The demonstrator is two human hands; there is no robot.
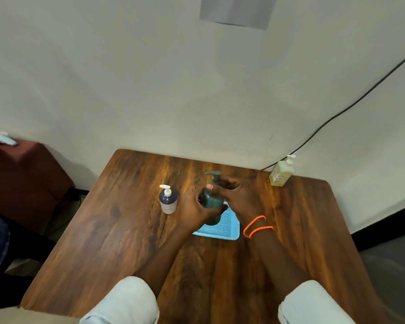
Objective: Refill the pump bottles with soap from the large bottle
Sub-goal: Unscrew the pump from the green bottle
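A dark green pump bottle [211, 202] stands on a blue tray [225, 226] near the middle of the wooden table [117, 242]. My left hand [193, 208] grips the bottle's body from the left. My right hand [237, 197] holds the bottle's neck just below its green pump head. A small pump bottle [168, 200] with a dark top half, pale lower half and white pump stands to the left. A yellowish pump bottle [281, 172] with a white pump stands at the table's far right corner.
A pale wall runs behind the table, with a black cable [337, 115] slanting down to the table's back edge. A dark red covered piece of furniture [21, 174] stands to the left. Orange bands circle my right wrist.
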